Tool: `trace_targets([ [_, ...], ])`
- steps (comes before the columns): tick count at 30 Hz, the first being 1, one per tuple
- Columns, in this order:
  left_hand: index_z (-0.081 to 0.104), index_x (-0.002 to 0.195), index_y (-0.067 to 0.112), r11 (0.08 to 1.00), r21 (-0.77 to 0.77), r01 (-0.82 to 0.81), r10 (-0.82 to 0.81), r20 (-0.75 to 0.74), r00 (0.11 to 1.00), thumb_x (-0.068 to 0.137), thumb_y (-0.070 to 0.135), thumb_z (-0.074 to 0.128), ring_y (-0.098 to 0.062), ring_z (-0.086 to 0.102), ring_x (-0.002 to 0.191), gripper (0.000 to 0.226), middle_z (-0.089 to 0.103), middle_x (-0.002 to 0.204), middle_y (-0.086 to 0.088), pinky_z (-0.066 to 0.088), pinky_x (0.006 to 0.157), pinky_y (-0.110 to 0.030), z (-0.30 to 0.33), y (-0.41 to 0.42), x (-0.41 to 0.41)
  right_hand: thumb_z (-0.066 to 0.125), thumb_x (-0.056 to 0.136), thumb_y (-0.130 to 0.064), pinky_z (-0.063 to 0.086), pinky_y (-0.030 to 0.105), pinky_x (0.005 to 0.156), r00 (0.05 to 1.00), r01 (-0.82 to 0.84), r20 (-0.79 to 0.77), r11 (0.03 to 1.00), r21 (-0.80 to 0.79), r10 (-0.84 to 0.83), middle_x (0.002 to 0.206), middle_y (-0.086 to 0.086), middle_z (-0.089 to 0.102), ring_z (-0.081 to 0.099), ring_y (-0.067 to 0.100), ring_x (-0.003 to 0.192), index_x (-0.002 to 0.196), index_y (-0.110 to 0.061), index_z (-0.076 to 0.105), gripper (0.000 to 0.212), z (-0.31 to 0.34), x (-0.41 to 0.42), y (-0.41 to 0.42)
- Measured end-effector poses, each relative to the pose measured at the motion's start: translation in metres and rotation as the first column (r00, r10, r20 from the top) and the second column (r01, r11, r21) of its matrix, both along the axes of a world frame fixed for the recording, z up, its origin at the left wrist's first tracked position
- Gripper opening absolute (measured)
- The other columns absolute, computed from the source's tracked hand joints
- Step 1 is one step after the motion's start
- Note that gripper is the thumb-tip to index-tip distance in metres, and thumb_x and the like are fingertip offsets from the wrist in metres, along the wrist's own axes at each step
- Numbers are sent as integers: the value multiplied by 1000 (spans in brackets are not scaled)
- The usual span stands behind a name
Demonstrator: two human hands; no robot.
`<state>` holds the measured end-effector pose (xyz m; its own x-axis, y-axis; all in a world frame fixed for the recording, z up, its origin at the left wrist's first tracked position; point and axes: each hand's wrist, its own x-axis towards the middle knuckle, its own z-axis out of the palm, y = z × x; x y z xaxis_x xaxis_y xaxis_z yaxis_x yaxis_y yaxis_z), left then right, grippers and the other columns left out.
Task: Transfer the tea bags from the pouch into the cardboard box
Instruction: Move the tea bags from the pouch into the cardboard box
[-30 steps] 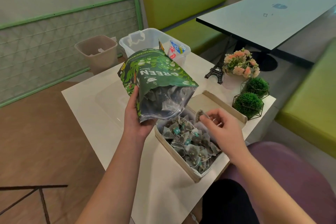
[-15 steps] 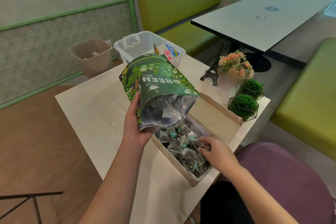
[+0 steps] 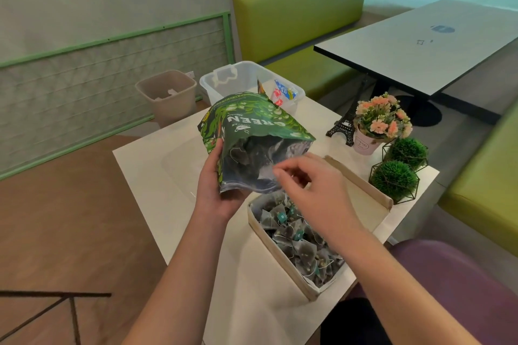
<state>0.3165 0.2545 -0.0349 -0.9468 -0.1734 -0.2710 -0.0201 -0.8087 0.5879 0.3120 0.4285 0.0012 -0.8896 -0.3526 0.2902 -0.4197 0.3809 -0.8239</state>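
Observation:
A green foil tea pouch (image 3: 252, 126) is tilted with its open mouth facing me, above the cardboard box (image 3: 270, 237). My left hand (image 3: 215, 190) grips the pouch by its left side near the mouth. Dark tea bags show inside the pouch. My right hand (image 3: 316, 190), blurred by motion, hovers at the pouch mouth with fingers loosely curled and nothing visible in them. The box lies on the white table (image 3: 168, 176), filled with several pyramid tea bags (image 3: 297, 244), its lid flap (image 3: 361, 179) folded back to the right.
A clear plastic bin (image 3: 224, 84) with snack packets stands behind the pouch. A small Eiffel tower (image 3: 343, 126), a flower pot (image 3: 378, 123) and two green ball plants (image 3: 395, 179) line the table's right edge. A beige waste bin (image 3: 168, 92) sits on the floor.
My right hand lowered a tea bag into the box, let it go, and has risen back to the pouch mouth. The left hand keeps holding the pouch in place.

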Motion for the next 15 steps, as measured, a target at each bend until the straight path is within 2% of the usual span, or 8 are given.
trace_targets([
  [1, 72, 114, 13, 1000, -2, 7, -7, 10, 1000, 101, 47, 47, -29, 75, 91, 44, 74, 113, -13, 61, 74, -40, 2, -1, 1, 66, 91, -21, 42, 8, 74, 999, -26, -23, 999, 46, 27, 85, -9, 64, 54, 3, 82, 94, -22, 76, 10, 2, -2, -9],
  [3, 66, 127, 13, 1000, -1, 11, -11, 28, 1000, 101, 48, 46, -29, 73, 97, 48, 72, 119, -14, 61, 78, -40, 3, -3, 2, 62, 95, -21, 40, 9, 81, 995, -61, -73, 986, 158, 73, 94, -6, 65, 53, 3, 89, 105, -19, 75, 18, 1, -9, -26],
  [5, 65, 128, 13, 1000, 12, -3, 3, 35, 999, 100, 48, 49, -27, 72, 99, 48, 71, 120, -13, 61, 77, -38, 3, -5, 4, 56, 97, -21, 40, 20, 93, 989, -78, -96, 952, 296, 111, 109, 1, 65, 55, 12, 104, 120, -18, 70, 26, 1, -16, -42],
  [7, 74, 114, 13, 999, 38, -11, 9, 30, 1000, 99, 47, 50, -25, 74, 92, 44, 73, 113, -11, 61, 71, -35, 3, -5, 5, 54, 97, -19, 42, 32, 99, 987, -82, -94, 911, 404, 131, 121, 7, 62, 54, 24, 113, 127, -17, 64, 31, 3, -22, -57],
  [10, 82, 93, 15, 999, 40, -31, 30, 17, 999, 100, 46, 49, -24, 76, 86, 46, 76, 105, -9, 61, 66, -36, 5, -1, 5, 55, 95, -16, 49, 36, 92, 990, -63, -67, 800, 597, 127, 123, 10, 62, 59, 30, 113, 129, -17, 60, 34, 10, -33, -77],
  [12, 83, 93, 17, 999, 24, -41, 41, 23, 999, 100, 47, 49, -24, 75, 90, 45, 76, 109, -8, 62, 70, -39, 6, 2, 6, 55, 95, -16, 49, 37, 86, 995, -60, -20, 747, 662, 97, 125, 10, 61, 60, 32, 111, 131, -17, 57, 36, 16, -41, -85],
  [15, 83, 92, 22, 999, 8, -46, 46, -7, 999, 97, 47, 51, -25, 71, 103, 41, 75, 114, -6, 56, 90, -45, 9, 4, 7, 49, 99, -22, 46, 39, 90, 997, -63, 8, 764, 642, 75, 133, 11, 56, 56, 34, 117, 132, -16, 54, 34, 18, -49, -93],
])
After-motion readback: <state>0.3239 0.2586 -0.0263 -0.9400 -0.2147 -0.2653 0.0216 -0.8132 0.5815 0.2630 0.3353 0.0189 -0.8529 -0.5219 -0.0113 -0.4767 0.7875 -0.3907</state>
